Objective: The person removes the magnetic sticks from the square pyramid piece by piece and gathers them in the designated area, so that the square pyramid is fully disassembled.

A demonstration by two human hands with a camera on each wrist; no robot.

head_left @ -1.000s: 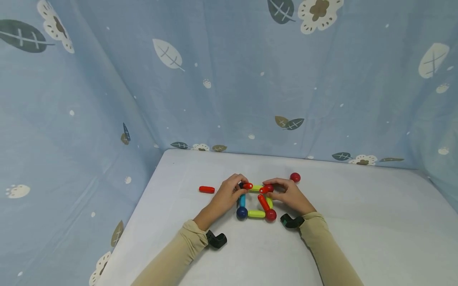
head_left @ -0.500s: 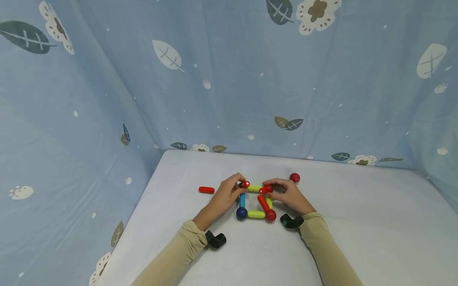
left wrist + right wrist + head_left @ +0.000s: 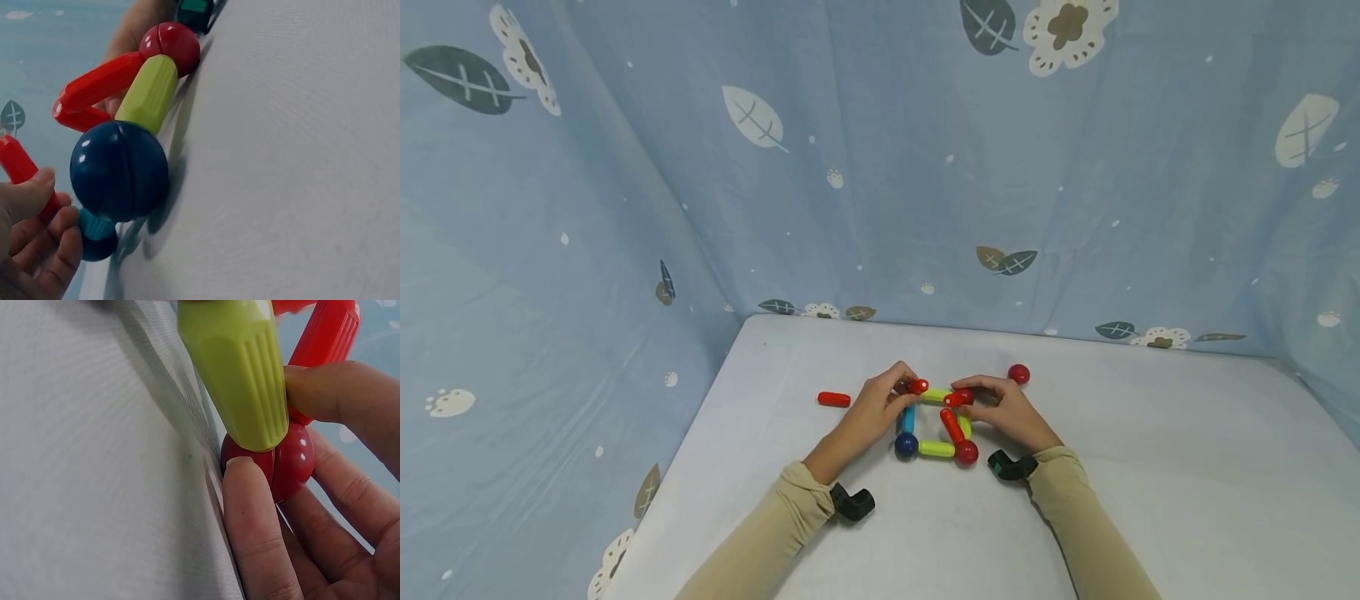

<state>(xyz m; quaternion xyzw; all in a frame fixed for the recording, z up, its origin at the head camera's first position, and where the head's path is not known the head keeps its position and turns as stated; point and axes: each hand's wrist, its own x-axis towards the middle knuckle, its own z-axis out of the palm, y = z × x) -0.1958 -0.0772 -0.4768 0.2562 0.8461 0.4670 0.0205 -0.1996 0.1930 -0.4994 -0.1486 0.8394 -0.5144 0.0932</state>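
On the white table lies a square of magnetic rods and balls. Its near side has a dark blue ball (image 3: 906, 446), a yellow-green rod (image 3: 936, 449) and a red ball (image 3: 966, 452); a light blue rod (image 3: 908, 419) forms the left side. My left hand (image 3: 874, 410) pinches a red magnetic rod (image 3: 20, 161) above the far left corner, beside the light blue rod. At the far right corner my right hand (image 3: 1011, 412) holds another red ball (image 3: 294, 456) between its fingers. Red rods rise from both right-hand balls and lean together, their tips close in the left wrist view.
A loose red rod (image 3: 833, 399) lies left of the square. One loose red ball (image 3: 1018, 374) sits behind my right hand. A patterned blue curtain (image 3: 880, 167) stands behind the table, and black wrist devices (image 3: 853, 504) rest by both sleeves.
The red rod in my left hand has tilted, its free end swinging up from pointing right. My left hand has shifted slightly; my right hand stays at the red ball.
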